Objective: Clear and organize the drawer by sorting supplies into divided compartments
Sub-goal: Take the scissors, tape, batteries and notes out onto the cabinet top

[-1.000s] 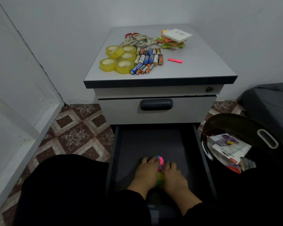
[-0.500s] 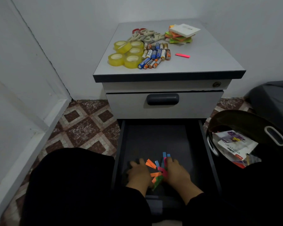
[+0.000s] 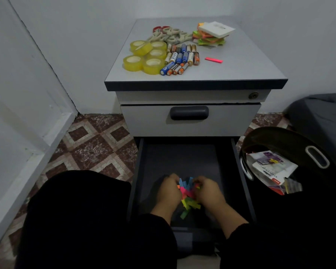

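Both hands sit low in the open bottom drawer (image 3: 239, 171), closing in on a loose heap of coloured paper strips (image 3: 188, 193) near the drawer's front edge. The left hand (image 3: 170, 188) flanks the heap on one side and the right hand (image 3: 207, 189) flanks it on the other, so the strips lie directly between the two palms, with neither hand clearly nearer. Fingers on both hands curl inward against the heap and seem to gather it; motion blur hides how firmly they hold.

The strips have no shared long axis: they splay in every direction, some standing up between the fingertips, and a few green and yellow ones trail toward the person, below the wrists and outside the cupped hands. Those stragglers look likely to be missed by a straight lift.

No dividers are visible in the drawer, whose floor beyond the heap looks dark and bare. Up on the cabinet top (image 3: 241, 61), well apart from the hands, lie tape rolls (image 3: 144, 57), batteries (image 3: 180, 59), scissors (image 3: 169, 34), a stack of sticky notes (image 3: 211, 35) and one pink strip (image 3: 213, 60), which suggests the heap is bound upward and away from the person.
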`<state>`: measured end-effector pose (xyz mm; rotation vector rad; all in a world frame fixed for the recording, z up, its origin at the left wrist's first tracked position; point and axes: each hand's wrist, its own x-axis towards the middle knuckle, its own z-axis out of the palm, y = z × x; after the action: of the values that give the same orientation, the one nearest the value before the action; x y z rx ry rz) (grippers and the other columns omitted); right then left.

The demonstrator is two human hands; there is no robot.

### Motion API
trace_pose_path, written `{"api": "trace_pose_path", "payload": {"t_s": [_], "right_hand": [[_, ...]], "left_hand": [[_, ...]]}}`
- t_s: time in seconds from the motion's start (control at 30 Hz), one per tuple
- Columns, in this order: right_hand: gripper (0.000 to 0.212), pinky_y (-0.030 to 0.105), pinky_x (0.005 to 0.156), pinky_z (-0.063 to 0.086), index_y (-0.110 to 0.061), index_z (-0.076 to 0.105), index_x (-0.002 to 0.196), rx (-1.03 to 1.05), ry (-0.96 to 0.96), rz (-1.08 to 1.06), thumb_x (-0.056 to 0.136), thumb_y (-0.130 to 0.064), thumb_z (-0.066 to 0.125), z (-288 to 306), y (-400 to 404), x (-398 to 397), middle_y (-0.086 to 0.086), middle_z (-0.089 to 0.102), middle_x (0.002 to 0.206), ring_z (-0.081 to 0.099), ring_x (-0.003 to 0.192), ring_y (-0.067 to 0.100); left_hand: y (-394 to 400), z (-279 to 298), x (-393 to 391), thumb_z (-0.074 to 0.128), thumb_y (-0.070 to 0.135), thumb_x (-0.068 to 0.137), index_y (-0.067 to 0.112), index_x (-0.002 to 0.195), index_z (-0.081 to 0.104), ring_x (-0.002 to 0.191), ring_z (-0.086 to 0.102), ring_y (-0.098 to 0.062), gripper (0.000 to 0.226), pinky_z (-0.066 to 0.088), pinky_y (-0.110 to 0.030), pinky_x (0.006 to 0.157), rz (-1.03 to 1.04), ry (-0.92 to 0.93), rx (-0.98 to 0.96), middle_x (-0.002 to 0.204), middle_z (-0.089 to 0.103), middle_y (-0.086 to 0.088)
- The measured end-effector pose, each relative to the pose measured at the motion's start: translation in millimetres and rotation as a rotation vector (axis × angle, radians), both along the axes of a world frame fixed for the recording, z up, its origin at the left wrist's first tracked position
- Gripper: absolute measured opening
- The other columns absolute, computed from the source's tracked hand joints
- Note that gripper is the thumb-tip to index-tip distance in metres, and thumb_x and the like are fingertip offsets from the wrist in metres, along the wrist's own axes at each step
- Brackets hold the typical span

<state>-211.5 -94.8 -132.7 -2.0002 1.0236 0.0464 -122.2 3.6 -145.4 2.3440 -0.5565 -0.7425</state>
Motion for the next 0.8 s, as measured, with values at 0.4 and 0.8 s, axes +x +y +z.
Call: {"api": "trace_pose_path", "payload": {"t_s": [0.4, 0.8], "right_hand": [[0.108, 0.041, 0.102, 0.039, -0.013, 0.011, 0.15, -0.192, 0.384, 0.205, 0.072, -0.051, 0.075, -12, 4, -11, 0.01, 0.023, 0.14, 0.033, 0.128, 0.033], [0.052, 0.04, 0.097, 0.043, -0.028, 0.04, 0.137, -0.218, 0.328, 0.288, 0.089, -0.036, 0.056, -16, 8, 5, 0.009, 0.031, 0.135, 0.043, 0.121, 0.035]], "left_hand": [[-1, -6, -11, 0.058, 0.016, 0.088, 0.022, 0.136, 0.046, 0.121, 0.032, -0.027, 0.05, 0.034, -0.034, 0.106, -0.338, -0.123, 0.188, 0.132, 0.028, -0.006], [-1, -6, -3, 0.062, 0.003, 0.083, 0.02, 0.12, 0.057, 0.112, 0.052, -0.023, 0.042, 0.043, -0.03, 0.098, -0.267, 0.002, 0.016, 0.123, 0.046, -0.004]]}}
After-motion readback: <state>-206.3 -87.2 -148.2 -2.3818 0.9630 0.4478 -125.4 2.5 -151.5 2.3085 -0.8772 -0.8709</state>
